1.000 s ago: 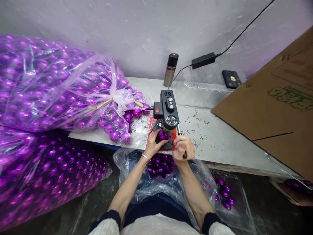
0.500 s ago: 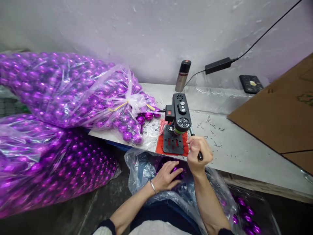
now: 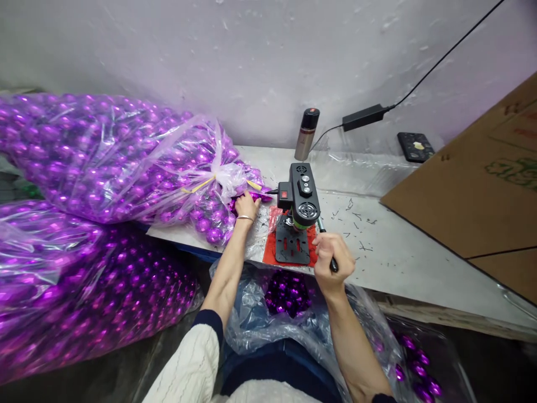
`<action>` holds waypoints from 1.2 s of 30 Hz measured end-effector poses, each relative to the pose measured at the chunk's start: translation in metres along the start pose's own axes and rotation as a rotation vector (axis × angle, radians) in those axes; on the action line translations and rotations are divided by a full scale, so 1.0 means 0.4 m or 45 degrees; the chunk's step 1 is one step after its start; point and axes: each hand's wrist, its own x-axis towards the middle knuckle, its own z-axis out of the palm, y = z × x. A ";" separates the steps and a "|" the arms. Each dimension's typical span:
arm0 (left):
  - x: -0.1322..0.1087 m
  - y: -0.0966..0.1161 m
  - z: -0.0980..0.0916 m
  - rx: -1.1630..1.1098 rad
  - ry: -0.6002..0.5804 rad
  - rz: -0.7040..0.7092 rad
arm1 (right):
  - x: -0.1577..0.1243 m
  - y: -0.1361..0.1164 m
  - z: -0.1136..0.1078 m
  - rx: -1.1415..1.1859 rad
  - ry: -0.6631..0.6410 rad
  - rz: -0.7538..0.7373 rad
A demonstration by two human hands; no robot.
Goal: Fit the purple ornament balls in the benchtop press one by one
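My left hand (image 3: pixel 247 207) is stretched out to the loose shiny purple balls (image 3: pixel 264 197) on the table beside a tied bag. Its thumb and fingers are apart at the balls, and the fingertips are partly hidden. My right hand (image 3: pixel 334 260) is wrapped round the black-ended lever handle (image 3: pixel 334 265) of a small black press machine (image 3: pixel 304 193). Under its head, the slotted base plate (image 3: pixel 292 253) rests on a red sheet (image 3: pixel 269 251). In my lap, clear plastic (image 3: pixel 247 313) holds a heap of purple balls (image 3: pixel 287 294).
Big clear bags of purple balls (image 3: pixel 104 162) fill the left side. Behind the machine stand a spray can (image 3: pixel 307 134), a black power adapter (image 3: pixel 364 117) and a phone (image 3: pixel 415 146). A cardboard box (image 3: pixel 474 190) leans in at right. Black scraps (image 3: pixel 356 218) litter the table (image 3: pixel 403 263).
My left hand has moved from the balls in my lap up and left to the loose balls by the tied bag. My right hand keeps its grip on the lever handle.
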 end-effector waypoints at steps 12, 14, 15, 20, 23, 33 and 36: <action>-0.275 -0.050 0.073 -2.041 -0.437 -0.264 | 0.041 -0.017 -0.001 -0.013 0.011 0.070; -0.317 -0.043 0.098 -2.085 -0.451 -0.322 | 0.058 -0.021 -0.002 -0.015 -0.005 0.095; -0.331 -0.040 0.109 -2.059 -0.427 -0.324 | 0.065 -0.024 -0.002 -0.018 -0.014 0.104; -0.356 -0.034 0.152 -1.622 -0.275 0.039 | 0.082 -0.033 -0.005 -0.058 -0.054 0.107; -0.360 -0.033 0.175 -1.353 -0.180 0.251 | 0.074 -0.031 -0.007 -0.086 -0.047 0.077; -0.378 -0.028 0.214 -0.882 0.036 0.548 | 0.062 -0.028 -0.016 -0.088 -0.071 0.040; -0.374 -0.029 0.223 -0.880 0.033 0.604 | 0.058 -0.026 -0.018 -0.091 -0.085 0.005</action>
